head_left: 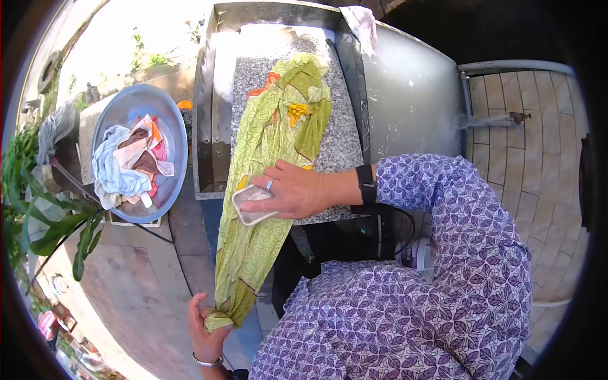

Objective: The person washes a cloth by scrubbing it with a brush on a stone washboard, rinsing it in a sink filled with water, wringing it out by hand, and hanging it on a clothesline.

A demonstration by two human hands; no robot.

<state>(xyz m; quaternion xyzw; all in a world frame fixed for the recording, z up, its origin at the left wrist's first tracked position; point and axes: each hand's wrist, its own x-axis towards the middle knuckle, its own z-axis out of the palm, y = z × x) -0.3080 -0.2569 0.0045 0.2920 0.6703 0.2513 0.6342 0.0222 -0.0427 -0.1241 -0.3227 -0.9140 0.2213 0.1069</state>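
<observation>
A long yellow-green patterned cloth (259, 139) with orange and yellow patches lies wet and creased over a speckled granite slab (342, 133). My right hand (288, 190), with a ring and a dark wristband, grips a pale, rounded scrubbing brush (254, 216) pressed on the cloth; any bristles are hidden beneath. At the lower left, my left hand (210, 326), with a bangle at the wrist, clutches the cloth's near end, which hangs past the slab's front edge.
A blue-grey basin (171, 190) of mixed laundry stands left of the slab. A raised metal-like rim (354, 63) bounds the slab, with a pale rag (361, 28) over it. Water runs from a tap (519, 118) into the grey trough (411, 95) at right. Plants (63, 234) edge the left.
</observation>
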